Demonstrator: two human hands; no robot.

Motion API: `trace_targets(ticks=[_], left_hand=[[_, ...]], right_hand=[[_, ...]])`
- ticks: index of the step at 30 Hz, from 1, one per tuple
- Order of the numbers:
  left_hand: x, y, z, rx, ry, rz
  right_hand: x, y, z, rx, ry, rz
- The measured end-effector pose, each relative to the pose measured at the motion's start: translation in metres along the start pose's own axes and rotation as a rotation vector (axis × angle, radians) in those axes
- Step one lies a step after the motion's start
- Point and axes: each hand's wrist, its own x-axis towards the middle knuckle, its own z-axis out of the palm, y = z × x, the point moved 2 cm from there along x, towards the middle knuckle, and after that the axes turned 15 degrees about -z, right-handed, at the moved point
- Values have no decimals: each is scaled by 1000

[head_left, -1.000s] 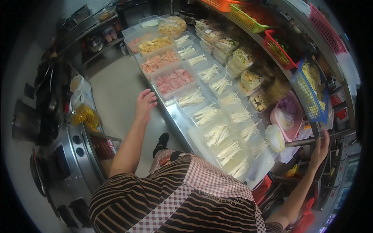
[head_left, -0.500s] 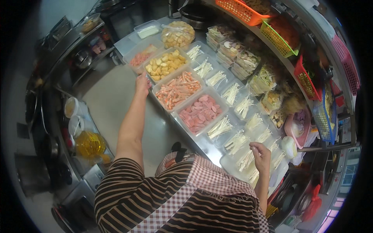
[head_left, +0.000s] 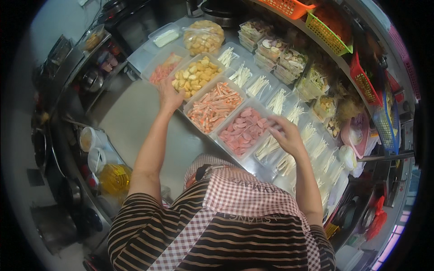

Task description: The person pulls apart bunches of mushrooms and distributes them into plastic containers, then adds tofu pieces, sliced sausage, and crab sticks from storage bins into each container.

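Note:
My left hand (head_left: 171, 95) is at the near-left corner of a plastic tub of yellow chunks (head_left: 197, 76), its thumb apart from the fingers. Its fingertips are partly hidden between that tub and one of pale pink slices (head_left: 163, 71). My right hand (head_left: 288, 136) is open and slightly curled by the right side of a tub of sliced pink sausage (head_left: 244, 131). Between these stands a tub of orange-and-white crab sticks (head_left: 214, 106). Rows of clear containers with white enoki mushroom bundles (head_left: 276, 101) lie along the right, partly under my right hand.
A tied bag of yellow pieces (head_left: 203, 38) and a small white-filled tub (head_left: 166, 38) stand at the far end. Stacked packed boxes (head_left: 270, 47) line the back. Colored baskets (head_left: 365, 79) sit on the right-hand shelf. An oil jug (head_left: 115, 179) is at left.
My right hand has moved up and left, from the near mushroom containers to the sausage tub. My left hand has shifted along the tub corner, its thumb now spread. The view has turned slightly.

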Motion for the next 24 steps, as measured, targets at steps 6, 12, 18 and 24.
trace_targets(ticks=[6, 12, 18, 24], left_hand=[[35, 5, 11, 21, -214, 324], [75, 35, 27, 22, -517, 385], [111, 21, 61, -309, -610, 370], [132, 32, 69, -492, -979, 145]], right_hand=[[157, 12, 89, 24, -80, -279], [272, 47, 174, -393, -373, -12], [270, 101, 176, -51, -78, 47], [255, 83, 163, 796, 366, 446]])
